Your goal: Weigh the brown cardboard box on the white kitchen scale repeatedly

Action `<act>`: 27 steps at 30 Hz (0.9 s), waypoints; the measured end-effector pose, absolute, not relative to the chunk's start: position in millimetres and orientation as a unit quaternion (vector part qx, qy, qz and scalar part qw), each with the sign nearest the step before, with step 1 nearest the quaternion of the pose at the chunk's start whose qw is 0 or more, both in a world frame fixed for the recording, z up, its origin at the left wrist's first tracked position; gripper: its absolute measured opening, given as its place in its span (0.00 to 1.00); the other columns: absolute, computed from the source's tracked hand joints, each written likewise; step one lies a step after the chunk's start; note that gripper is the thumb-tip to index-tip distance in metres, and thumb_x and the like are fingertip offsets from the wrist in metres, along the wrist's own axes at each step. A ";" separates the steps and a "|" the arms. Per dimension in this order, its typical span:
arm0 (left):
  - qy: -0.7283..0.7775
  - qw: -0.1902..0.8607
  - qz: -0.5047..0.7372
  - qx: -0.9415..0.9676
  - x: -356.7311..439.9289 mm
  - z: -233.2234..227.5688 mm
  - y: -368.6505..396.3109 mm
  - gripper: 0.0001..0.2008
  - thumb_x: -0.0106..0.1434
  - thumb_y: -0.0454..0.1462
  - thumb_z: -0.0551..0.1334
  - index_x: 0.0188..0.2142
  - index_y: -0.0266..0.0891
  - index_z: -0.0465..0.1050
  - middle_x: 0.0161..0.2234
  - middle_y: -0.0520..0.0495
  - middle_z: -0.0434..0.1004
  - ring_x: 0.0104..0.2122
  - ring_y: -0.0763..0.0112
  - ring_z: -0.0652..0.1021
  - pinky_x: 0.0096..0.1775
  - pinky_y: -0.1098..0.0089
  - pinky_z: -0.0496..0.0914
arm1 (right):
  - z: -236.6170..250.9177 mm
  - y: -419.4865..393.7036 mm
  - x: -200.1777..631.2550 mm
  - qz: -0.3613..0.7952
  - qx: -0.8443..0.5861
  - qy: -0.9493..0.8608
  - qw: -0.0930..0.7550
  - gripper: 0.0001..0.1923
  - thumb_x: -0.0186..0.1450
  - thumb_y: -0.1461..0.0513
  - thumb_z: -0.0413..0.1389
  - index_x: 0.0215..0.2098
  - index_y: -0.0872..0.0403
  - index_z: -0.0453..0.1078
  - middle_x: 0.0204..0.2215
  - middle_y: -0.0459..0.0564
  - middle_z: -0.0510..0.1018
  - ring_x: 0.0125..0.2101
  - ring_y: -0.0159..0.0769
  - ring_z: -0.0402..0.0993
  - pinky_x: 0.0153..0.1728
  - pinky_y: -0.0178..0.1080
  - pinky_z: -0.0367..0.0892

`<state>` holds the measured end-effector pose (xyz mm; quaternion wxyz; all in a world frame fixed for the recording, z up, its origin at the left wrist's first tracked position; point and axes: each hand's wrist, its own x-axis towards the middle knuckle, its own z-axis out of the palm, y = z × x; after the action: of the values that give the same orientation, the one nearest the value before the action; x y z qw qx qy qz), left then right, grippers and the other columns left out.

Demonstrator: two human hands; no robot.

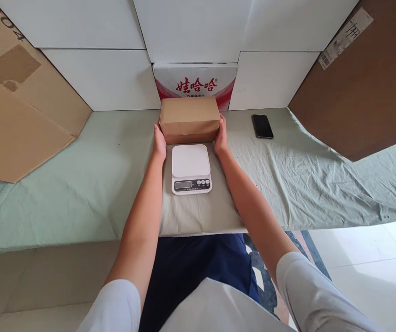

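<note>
brown box (190, 115) was clasped between left hand (159, 143) and right hand (221, 137) (palms inward, one at each end) | white scale (191, 161) lay just nearside | red-and-white carton (195, 76) stood behind | black phone (262, 126) lay rightward on pale green cloth (108, 184)

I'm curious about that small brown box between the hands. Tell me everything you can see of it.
The small brown box looks like plain cardboard, wider than deep, its top closed and a crease running across its front. The left hand and right hand hold its two ends. It is roughly level, beyond the white scale, partly hiding the red-and-white carton; whether it rests on the cloth is unclear.
</note>
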<state>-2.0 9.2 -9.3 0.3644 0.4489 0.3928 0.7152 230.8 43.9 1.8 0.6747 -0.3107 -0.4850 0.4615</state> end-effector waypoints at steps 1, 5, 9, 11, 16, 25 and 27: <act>0.390 0.371 0.718 0.442 -2.1 -9.2 9.3 0.50 0.57 0.76 0.47 0.59 0.43 0.74 0.69 0.34 0.70 0.73 0.55 0.65 0.72 0.55 0.59 | 1.9 43.6 231.3 0.465 -0.310 -0.485 0.672 0.37 0.63 0.33 0.50 0.59 0.46 0.67 0.63 0.48 0.75 0.69 0.41 0.66 0.77 0.55 0.54; 0.382 0.386 0.720 0.432 -3.6 -6.6 9.3 0.51 0.56 0.76 0.48 0.59 0.43 0.73 0.69 0.33 0.69 0.73 0.56 0.66 0.72 0.57 0.61 | 1.2 42.6 232.4 0.470 -0.328 -0.486 0.660 0.39 0.62 0.31 0.47 0.59 0.45 0.66 0.63 0.47 0.75 0.68 0.40 0.67 0.77 0.55 0.55; 0.387 0.385 0.713 0.440 -4.8 -5.0 6.4 0.49 0.57 0.75 0.49 0.58 0.44 0.74 0.69 0.35 0.70 0.73 0.57 0.65 0.73 0.57 0.58 | -3.4 43.2 233.3 0.470 -0.347 -0.485 0.651 0.42 0.61 0.29 0.46 0.60 0.45 0.65 0.64 0.48 0.74 0.69 0.41 0.66 0.77 0.57 0.55; 0.390 0.390 0.708 0.441 -4.7 -4.7 3.9 0.48 0.56 0.75 0.50 0.57 0.45 0.75 0.69 0.37 0.70 0.73 0.57 0.65 0.73 0.57 0.58 | -5.1 42.5 233.1 0.472 -0.348 -0.487 0.647 0.43 0.61 0.29 0.46 0.61 0.46 0.65 0.65 0.48 0.73 0.70 0.42 0.65 0.77 0.57 0.55; 0.406 0.396 0.700 0.434 -1.9 -3.7 -3.7 0.50 0.55 0.76 0.50 0.57 0.44 0.76 0.69 0.37 0.70 0.74 0.58 0.63 0.74 0.59 0.56 | -4.8 39.8 231.9 0.473 -0.327 -0.486 0.658 0.42 0.62 0.31 0.48 0.64 0.46 0.64 0.69 0.48 0.70 0.73 0.40 0.61 0.78 0.54 0.52; 0.395 0.389 0.702 0.448 -0.5 2.2 -14.1 0.48 0.55 0.76 0.50 0.57 0.47 0.76 0.71 0.38 0.69 0.75 0.58 0.62 0.73 0.58 0.57 | -1.8 43.9 249.3 0.538 -0.348 -0.415 0.647 0.47 0.62 0.32 0.47 0.71 0.46 0.56 0.76 0.48 0.60 0.76 0.39 0.57 0.79 0.57 0.44; 0.393 0.389 0.697 0.456 -1.7 1.0 -13.4 0.50 0.54 0.77 0.49 0.58 0.46 0.76 0.71 0.38 0.68 0.75 0.57 0.62 0.73 0.58 0.56 | -2.4 44.0 249.7 0.544 -0.346 -0.422 0.637 0.50 0.61 0.32 0.48 0.73 0.48 0.54 0.77 0.50 0.58 0.76 0.38 0.57 0.79 0.53 0.46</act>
<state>-1.7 -13.4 1.0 0.3893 0.4561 0.3933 0.6970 249.7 44.0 -2.4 0.6373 -0.3463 -0.4216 0.5442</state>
